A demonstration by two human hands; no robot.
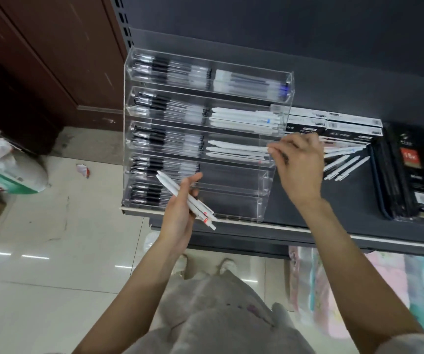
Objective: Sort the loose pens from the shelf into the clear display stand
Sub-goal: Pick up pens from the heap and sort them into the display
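Right hand (299, 162) nearer the loose white plastic pens (343, 166), which fan out just right of it.
It pinches a white pen (239, 148) lengthwise in the clear acrylic display stand (262, 192); left hand (180, 210) grips a white pen bundle (188, 199).

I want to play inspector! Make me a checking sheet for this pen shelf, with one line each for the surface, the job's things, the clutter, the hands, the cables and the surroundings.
Surface: dark shelf, pale front edge.
Job's things: clear display stand with five tiers; black-grip pens fill the left half; white pens lie in the right half of the upper three tiers; the lower two right slots look empty. Loose white pens lie on the shelf beside the stand.
Clutter: pen boxes behind the loose pens; dark packets at far right.
Hands: left hand holds a bundle of white pens; right hand pinches a pen end at the third tier.
Cables: nothing seen.
Surroundings: tiled floor, brown wooden door, bag on the floor.
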